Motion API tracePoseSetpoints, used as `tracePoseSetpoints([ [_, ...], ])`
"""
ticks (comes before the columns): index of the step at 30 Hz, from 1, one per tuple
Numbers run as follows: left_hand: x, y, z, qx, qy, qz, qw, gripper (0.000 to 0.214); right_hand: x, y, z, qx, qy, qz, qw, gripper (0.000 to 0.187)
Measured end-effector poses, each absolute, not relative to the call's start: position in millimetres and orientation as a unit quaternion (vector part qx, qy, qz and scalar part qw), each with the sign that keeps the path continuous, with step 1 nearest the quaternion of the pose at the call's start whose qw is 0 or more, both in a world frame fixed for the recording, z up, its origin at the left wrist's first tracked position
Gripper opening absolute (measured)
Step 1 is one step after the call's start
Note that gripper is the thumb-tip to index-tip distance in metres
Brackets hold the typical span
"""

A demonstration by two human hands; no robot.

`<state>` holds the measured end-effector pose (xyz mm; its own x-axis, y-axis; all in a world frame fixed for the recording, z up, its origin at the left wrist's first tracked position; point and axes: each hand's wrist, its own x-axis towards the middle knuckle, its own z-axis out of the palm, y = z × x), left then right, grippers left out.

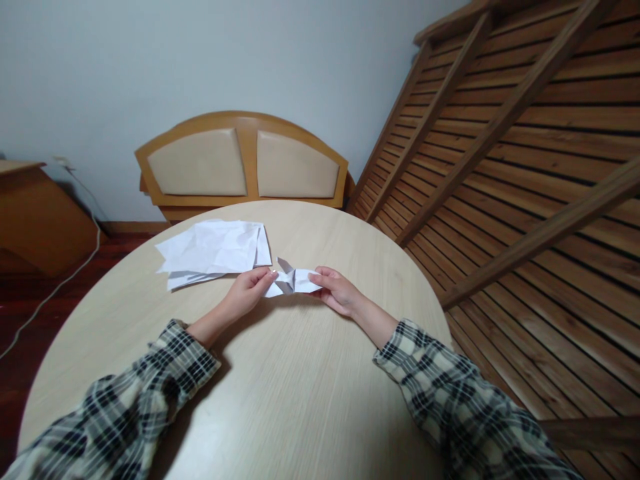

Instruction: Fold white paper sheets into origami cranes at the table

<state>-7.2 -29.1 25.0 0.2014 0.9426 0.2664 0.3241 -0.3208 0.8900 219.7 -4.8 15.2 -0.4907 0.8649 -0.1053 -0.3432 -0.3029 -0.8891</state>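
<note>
A small piece of folded white paper (301, 283) is stretched between my two hands over the table, with a pointed flap standing up near its middle. My left hand (249, 288) pinches its left end between thumb and fingers. At the other end, my right hand (337, 289) grips the paper with the thumb on top and the fingers curled beneath. Just beyond my left hand lies a pile of white paper sheets (213, 247), creased and uneven at the edges.
The round pale wooden table (280, 400) spreads beneath my arms. Behind it stands a wooden headboard (247, 153) with cream panels. A large slatted wooden frame (500, 167) leans along the right. To the left are a wooden cabinet (45, 220) and a white cable (55, 287).
</note>
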Motion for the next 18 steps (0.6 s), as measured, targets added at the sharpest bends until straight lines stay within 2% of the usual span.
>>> tracePoseSetpoints([
  [5,-5,-31,29,0.702,0.456,0.422,0.349,0.034,219,-7,15,-0.285,-0.423,0.755,0.412,0.036],
  [14,-8,-32,33,0.672,0.433,0.387,0.46,0.037,224,-6,15,-0.287,-0.438,0.768,0.368,0.037],
  [18,-7,-33,36,0.658,0.444,0.413,0.447,0.035,223,-5,15,-0.288,-0.427,0.765,0.385,0.04],
])
